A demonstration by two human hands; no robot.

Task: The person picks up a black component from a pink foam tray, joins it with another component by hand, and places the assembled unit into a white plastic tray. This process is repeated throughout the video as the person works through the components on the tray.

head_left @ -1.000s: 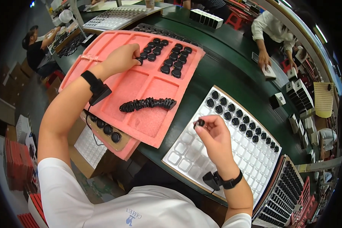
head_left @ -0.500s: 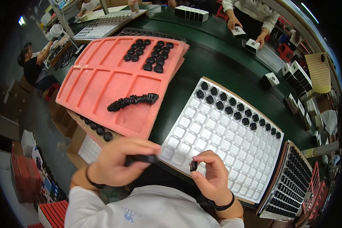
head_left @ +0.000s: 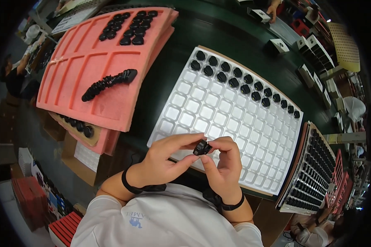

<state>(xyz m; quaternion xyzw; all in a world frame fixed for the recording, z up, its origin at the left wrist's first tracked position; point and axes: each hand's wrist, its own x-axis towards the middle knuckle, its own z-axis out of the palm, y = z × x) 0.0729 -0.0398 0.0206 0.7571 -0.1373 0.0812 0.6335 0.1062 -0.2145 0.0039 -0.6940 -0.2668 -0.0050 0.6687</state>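
Observation:
My left hand (head_left: 160, 159) and my right hand (head_left: 223, 164) meet over the near edge of the white tray. Between their fingertips is a small black rounded part (head_left: 200, 147), pinched from both sides. Whether it is one piece or two pressed together, I cannot tell. Shallow square pockets fill the white tray (head_left: 212, 101); two rows at its far side hold black round pieces (head_left: 233, 82). Left of it, on a pink foam tray (head_left: 66, 88), lies a curved row of thin black pieces (head_left: 109, 84) stacked side by side, with two groups of black round pieces (head_left: 139, 28) farther back.
More trays lie beneath the pink foam. At right, a tilted tray (head_left: 311, 177) is full of black pieces. White boxes (head_left: 279, 46) stand on the dark green table (head_left: 173, 39). A co-worker's hand (head_left: 273, 10) shows at the far side.
My hands have come together, the left moving right to meet the right one at the black part. My view has shifted, so the trays appear higher and farther left.

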